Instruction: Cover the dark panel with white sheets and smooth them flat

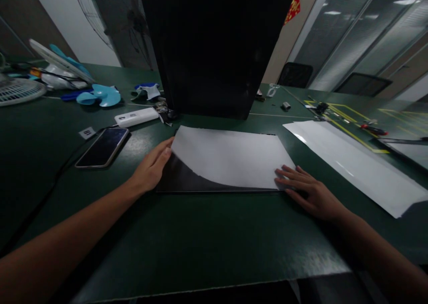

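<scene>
A thin white sheet [227, 157] lies over a flat dark panel [187, 179] on the green table. Its near left corner is lifted and curves away, baring the dark surface below. At the left edge, my left hand [152, 166] closes its thumb and fingers on the sheet's side; part of its fingers is hidden. My right hand [306, 189] rests flat with fingers spread over the sheet's near right corner. Behind the panel stands a large black screen-like board [217, 50].
A phone [103, 148] and a white elongated device [136, 117] lie left. Farther back are blue fan blades [99, 95] and a white fan grille [22, 92]. More glossy white sheets [354, 161] lie right, near a red-handled tool [373, 129]. The table's front edge [214, 288] is close.
</scene>
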Demonstrator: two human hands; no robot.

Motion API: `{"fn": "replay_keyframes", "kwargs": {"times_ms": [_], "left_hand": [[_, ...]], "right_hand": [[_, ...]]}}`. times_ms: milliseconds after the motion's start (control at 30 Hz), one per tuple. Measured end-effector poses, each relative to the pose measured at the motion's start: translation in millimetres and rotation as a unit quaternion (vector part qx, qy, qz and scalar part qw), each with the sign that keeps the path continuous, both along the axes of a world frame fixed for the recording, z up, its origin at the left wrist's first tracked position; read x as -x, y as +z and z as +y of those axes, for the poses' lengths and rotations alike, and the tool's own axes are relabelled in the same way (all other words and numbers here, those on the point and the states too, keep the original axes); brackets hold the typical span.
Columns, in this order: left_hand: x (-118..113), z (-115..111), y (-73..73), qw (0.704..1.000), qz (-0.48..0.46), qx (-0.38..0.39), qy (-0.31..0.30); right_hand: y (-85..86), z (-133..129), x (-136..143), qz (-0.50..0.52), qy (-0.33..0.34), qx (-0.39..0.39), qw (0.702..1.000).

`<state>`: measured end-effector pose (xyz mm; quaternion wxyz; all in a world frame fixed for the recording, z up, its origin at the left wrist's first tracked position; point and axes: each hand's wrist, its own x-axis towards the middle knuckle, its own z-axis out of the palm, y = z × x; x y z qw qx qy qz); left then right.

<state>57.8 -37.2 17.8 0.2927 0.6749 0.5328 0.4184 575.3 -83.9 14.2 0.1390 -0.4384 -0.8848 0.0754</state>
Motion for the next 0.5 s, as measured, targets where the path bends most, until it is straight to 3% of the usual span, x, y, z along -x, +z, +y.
{"fn": "replay_keyframes", "kwargs": {"times_ms": [100,167,267,333,400,500], "left_hand": [[4.4,5.9,-6.4,0.996,-0.063,-0.014,0.054],[8.7,9.5,-7.3,0.996,-0.066,-0.020,0.054],[11.5,9.9,-1.4,0.997,0.069,-0.003,0.020],[10.2,7.2,3.4,0.982,0.191,0.011,-0.013],[7.7,4.5,4.9,0.962,0.267,0.014,-0.048],[5.1,2.8,0.9,0.947,0.311,0.010,-0.076]], "right_hand": [[-0.3,-0.2,-1.2,0.004,-0.003,0.001,1.000],[-2.5,-1.4,-1.1,0.003,-0.004,0.001,1.000],[-5.5,-2.4,-1.7,-0.008,-0.001,-0.002,1.000],[-3.5,0.9,-6.5,-0.023,-0.022,-0.020,0.999],[4.2,10.7,-19.7,-0.039,-0.090,-0.059,0.993],[22.3,38.4,-59.7,-0.089,-0.252,-0.084,0.960]]}}
